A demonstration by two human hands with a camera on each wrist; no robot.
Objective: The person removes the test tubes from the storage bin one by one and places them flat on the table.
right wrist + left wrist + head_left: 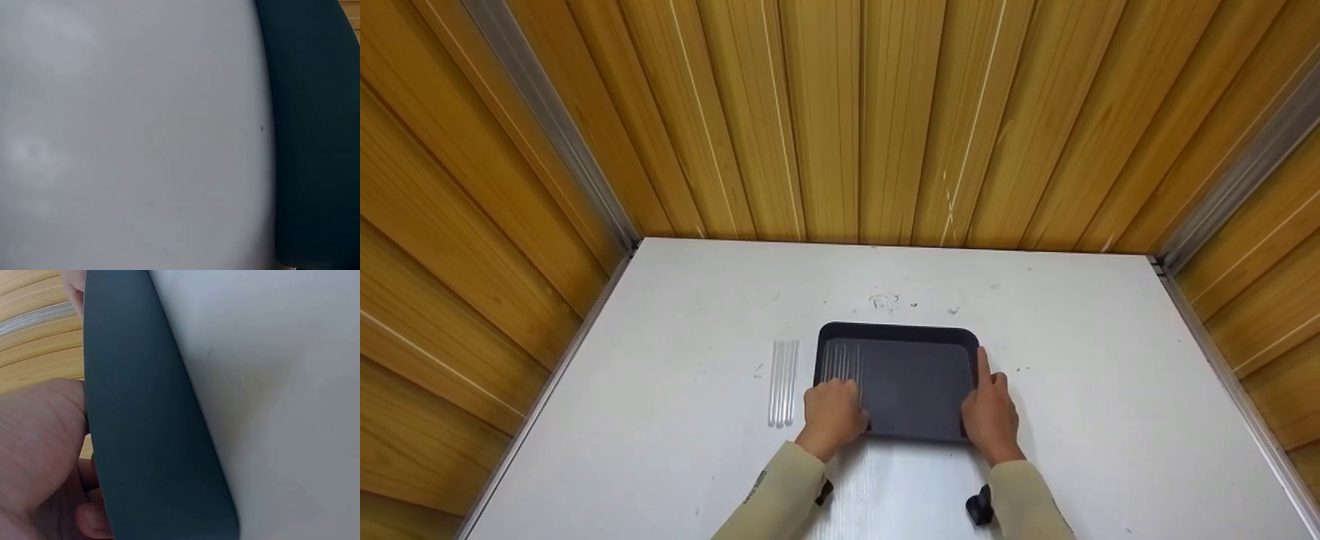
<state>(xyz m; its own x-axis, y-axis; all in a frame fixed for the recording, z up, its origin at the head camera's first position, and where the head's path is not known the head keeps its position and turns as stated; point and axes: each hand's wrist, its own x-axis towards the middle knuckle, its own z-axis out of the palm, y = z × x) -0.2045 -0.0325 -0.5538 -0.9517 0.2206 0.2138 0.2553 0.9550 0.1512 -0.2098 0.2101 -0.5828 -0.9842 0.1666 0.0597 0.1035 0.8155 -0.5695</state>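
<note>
A dark rectangular tray (919,390) lies on the white table in the head view. Several slim clear tubes (842,360) are side by side along its left part. My left hand (834,412) curls over the near ends of these tubes at the tray's front left corner. In the left wrist view, its thumb and bent fingers (95,520) show past the tray's front wall; the grip itself is hidden. My right hand (991,412) holds the tray's right side, index finger straight along the rim. The right wrist view shows mostly table and the tray's wall (315,135).
Left of the tray, a few more clear tubes (783,382) lie parallel on the white table (675,375). Wood-patterned panels (885,120) enclose the table at the back and both sides. Small dark marks dot the surface behind the tray.
</note>
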